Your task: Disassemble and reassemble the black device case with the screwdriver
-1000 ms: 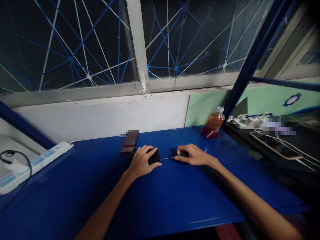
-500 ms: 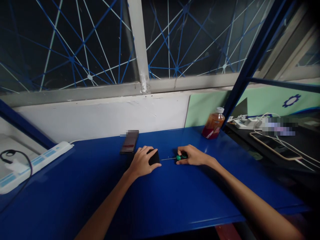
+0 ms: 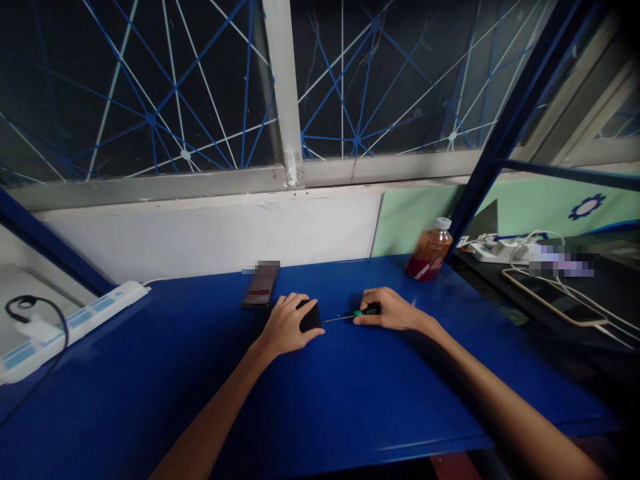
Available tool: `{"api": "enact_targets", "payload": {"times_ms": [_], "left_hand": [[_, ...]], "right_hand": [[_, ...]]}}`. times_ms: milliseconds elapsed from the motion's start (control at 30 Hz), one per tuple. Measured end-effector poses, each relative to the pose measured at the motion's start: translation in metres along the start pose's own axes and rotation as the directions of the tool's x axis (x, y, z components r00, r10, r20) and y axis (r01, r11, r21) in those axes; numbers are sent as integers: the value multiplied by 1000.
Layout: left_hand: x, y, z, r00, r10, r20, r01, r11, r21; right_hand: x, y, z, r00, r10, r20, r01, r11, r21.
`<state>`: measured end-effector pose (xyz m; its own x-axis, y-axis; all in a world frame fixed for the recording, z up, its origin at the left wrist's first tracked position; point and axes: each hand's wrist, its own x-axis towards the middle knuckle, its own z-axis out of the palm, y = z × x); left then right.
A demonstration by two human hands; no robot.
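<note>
My left hand (image 3: pixel 289 325) is closed around a small black block-like object (image 3: pixel 311 317) on the blue tabletop, thumb on the near side and fingers over the far side. Its kind cannot be made out. In my right hand (image 3: pixel 389 309) is a screwdriver (image 3: pixel 358 314) with a green and black handle, pinched between thumb and fingers. The thin metal shaft lies nearly level and points left, its tip at or very close to the right side of the black object. Whether the tip touches it is too small to tell. The handle's rear is hidden by my hand.
A dark phone (image 3: pixel 261 285) lies just behind my left hand. A bottle of reddish drink (image 3: pixel 429 250) stands at the back right. On the left is a white power strip (image 3: pixel 75 331) with a black cable. Another phone (image 3: pixel 553 298) and white cables lie on the dark surface at right.
My right hand's fingers have shifted on the screwdriver handle, the index finger now less arched. My left hand keeps its hold on the black object. The whole view has moved slightly.
</note>
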<state>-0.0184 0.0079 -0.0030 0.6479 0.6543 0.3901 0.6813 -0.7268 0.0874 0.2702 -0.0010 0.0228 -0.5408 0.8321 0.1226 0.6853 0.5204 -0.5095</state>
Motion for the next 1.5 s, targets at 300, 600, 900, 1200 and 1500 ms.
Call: {"api": "enact_targets", "payload": {"times_ms": [300, 600, 900, 1200, 1500], "left_hand": [[0, -1, 1, 1000, 3, -23, -3, 1000, -18], [0, 0, 0, 1000, 6, -4, -6, 1000, -26], [0, 0, 0, 1000, 20, 0, -20, 999, -41], [0, 0, 0, 1000, 12, 19, -11, 999, -42], [1, 0, 0, 1000, 11, 25, -10, 999, -45]], "right_hand": [[1, -1, 7, 998, 35, 50, -35, 999, 3], [-1, 2, 1, 1000, -1, -4, 1, 1000, -17], [2, 0, 7, 999, 44, 10, -43, 999, -26], [-2, -5, 1, 1000, 7, 21, -6, 998, -65], [0, -5, 5, 997, 74, 11, -73, 993, -91]]}}
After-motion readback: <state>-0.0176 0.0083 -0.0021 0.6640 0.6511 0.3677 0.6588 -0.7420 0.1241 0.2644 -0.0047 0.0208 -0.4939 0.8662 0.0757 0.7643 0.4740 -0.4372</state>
